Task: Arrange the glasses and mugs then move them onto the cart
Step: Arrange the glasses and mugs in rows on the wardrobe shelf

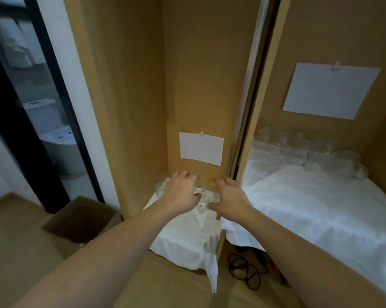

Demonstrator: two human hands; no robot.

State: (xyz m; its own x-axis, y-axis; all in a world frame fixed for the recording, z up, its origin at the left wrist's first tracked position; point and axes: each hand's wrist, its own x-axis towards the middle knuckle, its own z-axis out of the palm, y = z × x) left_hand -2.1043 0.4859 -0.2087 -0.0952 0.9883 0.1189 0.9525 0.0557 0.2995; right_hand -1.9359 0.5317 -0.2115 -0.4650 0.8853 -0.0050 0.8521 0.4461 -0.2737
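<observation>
Several clear glasses (202,196) stand bunched at the back of a small surface draped in a white cloth (183,238), inside a wooden alcove. My left hand (183,192) rests on top of the left glasses with fingers curled over them. My right hand (229,196) presses against the right side of the bunch, fingers bent. Which glass each hand grips is blurred. A second group of clear glasses (307,150) stands in rows at the back of a larger white-covered table (321,210) on the right.
A wooden partition post (252,121) separates the alcove from the right table. White paper sheets (201,148) hang on the back walls. An open cardboard box (83,221) sits on the floor at left, black cables (245,270) lie below the table edge, and a dark-framed glass door (45,90) is further left.
</observation>
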